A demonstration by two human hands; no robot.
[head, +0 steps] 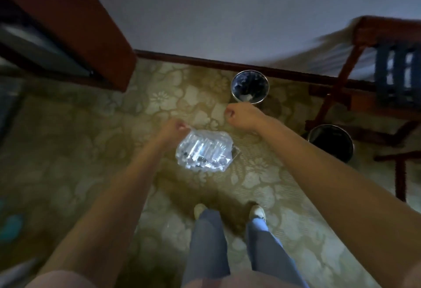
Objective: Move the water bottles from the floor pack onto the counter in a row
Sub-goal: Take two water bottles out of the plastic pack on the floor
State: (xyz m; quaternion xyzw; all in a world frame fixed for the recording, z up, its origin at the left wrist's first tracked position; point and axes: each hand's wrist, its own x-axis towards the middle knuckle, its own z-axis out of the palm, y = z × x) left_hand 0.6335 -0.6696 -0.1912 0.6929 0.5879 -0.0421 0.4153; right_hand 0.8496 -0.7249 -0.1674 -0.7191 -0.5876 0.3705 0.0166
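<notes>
A shrink-wrapped pack of water bottles (205, 150) lies on the patterned carpet in front of my feet; the clear plastic glints and the single bottles inside are blurred. My left hand (175, 127) pinches the wrap at the pack's upper left corner. My right hand (237, 114) is above and to the right of the pack, fingers curled into a fist, apart from the wrap and holding nothing that I can see. No counter top is plainly in view.
A dark wooden cabinet (91, 37) stands at the left. Two round metal bins (250, 86) (330, 142) sit on the carpet by the wall and at the right. A wooden luggage rack (364, 78) fills the right side. My legs and shoes (257, 211) are below the pack.
</notes>
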